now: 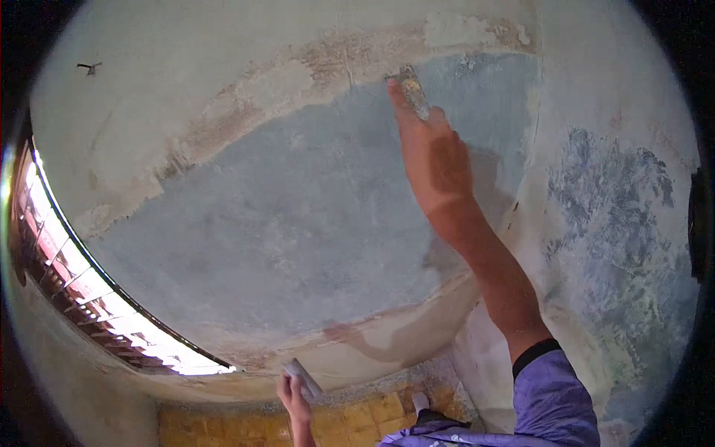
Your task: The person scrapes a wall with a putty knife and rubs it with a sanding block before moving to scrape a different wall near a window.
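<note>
My right hand (439, 153) is raised high against the wall, its fingers closed on a small scraper (413, 91) with a worn, stained blade. One finger stretches along the blade, at the upper edge of a large grey-blue patch (290, 201). Low in the view, my left hand (294, 396) grips a grey, flat-looking tool (303, 378), well below the patch. The tool's exact shape is hard to tell.
A barred window (82, 287) lies along the lower left. Yellowish floor tiles (357, 417) and a foot (421, 401) show at the bottom. The adjoining wall (603, 201) on the right has blotchy blue-grey marks. A small dark fixture (91, 68) sticks out at upper left.
</note>
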Demonstrator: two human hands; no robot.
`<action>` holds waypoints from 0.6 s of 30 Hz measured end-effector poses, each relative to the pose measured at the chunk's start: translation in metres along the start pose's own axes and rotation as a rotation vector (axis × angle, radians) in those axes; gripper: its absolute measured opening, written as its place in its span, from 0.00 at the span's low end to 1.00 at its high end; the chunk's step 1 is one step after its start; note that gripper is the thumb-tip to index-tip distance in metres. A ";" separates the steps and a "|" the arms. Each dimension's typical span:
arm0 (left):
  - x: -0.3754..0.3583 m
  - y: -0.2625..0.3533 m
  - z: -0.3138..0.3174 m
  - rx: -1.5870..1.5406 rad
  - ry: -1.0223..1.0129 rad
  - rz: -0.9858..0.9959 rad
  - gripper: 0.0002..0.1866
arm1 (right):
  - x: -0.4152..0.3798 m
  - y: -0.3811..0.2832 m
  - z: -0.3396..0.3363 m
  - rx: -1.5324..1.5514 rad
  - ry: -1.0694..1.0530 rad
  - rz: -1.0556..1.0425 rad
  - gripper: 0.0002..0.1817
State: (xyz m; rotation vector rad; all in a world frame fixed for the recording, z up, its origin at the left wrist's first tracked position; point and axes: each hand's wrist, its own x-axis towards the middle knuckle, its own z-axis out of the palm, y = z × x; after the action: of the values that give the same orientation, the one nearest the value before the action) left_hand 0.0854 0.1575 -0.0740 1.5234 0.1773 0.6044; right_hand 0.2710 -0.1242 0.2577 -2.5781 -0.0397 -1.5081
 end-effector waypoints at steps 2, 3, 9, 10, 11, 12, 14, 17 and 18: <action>0.037 0.017 0.015 0.066 0.043 0.221 0.07 | -0.002 0.004 0.005 -0.005 0.071 -0.026 0.30; 0.058 0.018 0.014 0.163 0.061 0.256 0.08 | -0.001 0.007 0.009 0.006 0.116 -0.050 0.30; 0.172 0.098 0.059 0.230 0.078 0.933 0.12 | -0.003 0.008 0.008 0.032 0.068 -0.066 0.29; 0.186 0.118 0.070 0.298 0.013 1.079 0.11 | -0.001 0.009 0.009 0.023 0.089 -0.082 0.29; 0.200 0.142 0.081 0.368 -0.049 1.230 0.10 | 0.003 0.011 0.012 0.012 0.117 -0.092 0.30; 0.209 0.155 0.094 0.390 -0.065 1.276 0.11 | 0.003 0.013 0.017 0.006 0.136 -0.099 0.30; 0.223 0.166 0.110 0.445 -0.104 1.329 0.11 | 0.001 0.013 0.018 0.006 0.101 -0.094 0.31; 0.237 0.167 0.113 0.473 -0.175 1.352 0.11 | -0.001 0.015 0.013 -0.022 0.077 -0.092 0.30; 0.240 0.159 0.110 0.446 -0.178 1.345 0.10 | 0.007 0.017 0.020 -0.048 0.152 -0.134 0.28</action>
State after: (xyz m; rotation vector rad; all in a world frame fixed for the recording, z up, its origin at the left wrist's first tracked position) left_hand 0.2983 0.1637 0.1480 2.0029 -0.9954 1.5277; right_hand 0.2932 -0.1384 0.2527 -2.5334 -0.1641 -1.7691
